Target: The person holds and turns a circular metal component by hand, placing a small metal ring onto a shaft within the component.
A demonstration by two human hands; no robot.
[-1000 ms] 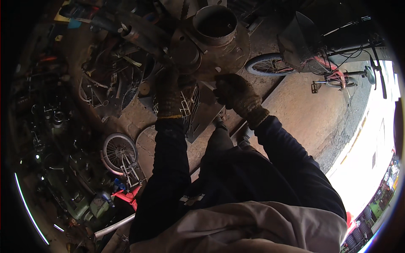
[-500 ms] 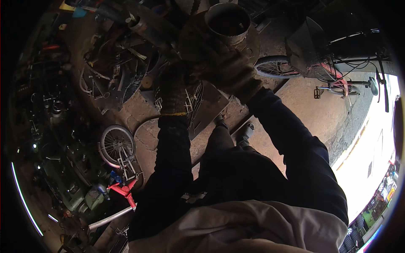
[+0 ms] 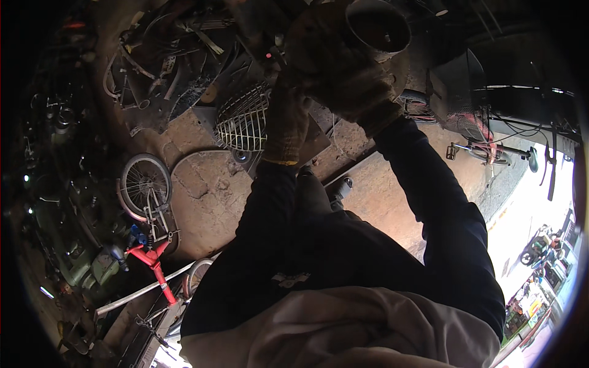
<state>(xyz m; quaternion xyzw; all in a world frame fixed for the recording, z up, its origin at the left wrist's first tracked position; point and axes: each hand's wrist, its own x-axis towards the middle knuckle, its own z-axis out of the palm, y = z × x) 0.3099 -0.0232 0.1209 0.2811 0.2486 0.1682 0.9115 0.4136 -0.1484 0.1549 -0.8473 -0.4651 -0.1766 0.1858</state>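
Note:
Both my hands wear dark, brownish work gloves and are raised at the top of the view. My left hand (image 3: 286, 126) looks closed, its fingers curled in deep shadow; whatever is in them is hidden. Beside it, my right hand (image 3: 362, 95) reaches up and leftward against a dark, round metal plate (image 3: 319, 40). Shadow blurs this hand's fingers into the plate. Just above the right hand is an open metal cylinder (image 3: 378, 29) with a pale rim and a dark inside.
A wire grille basket (image 3: 244, 119) lies left of my left hand. Scrap metal (image 3: 165, 70) is heaped beyond it. A bicycle wheel (image 3: 146, 184) and red frame (image 3: 153, 270) stand at left, near dark green machinery (image 3: 73, 245). Another bicycle (image 3: 491, 147) is at right.
The view has shifted, so the cylinder and right hand appear farther right and more of the wire basket shows. Both hands remain near the round metal plate.

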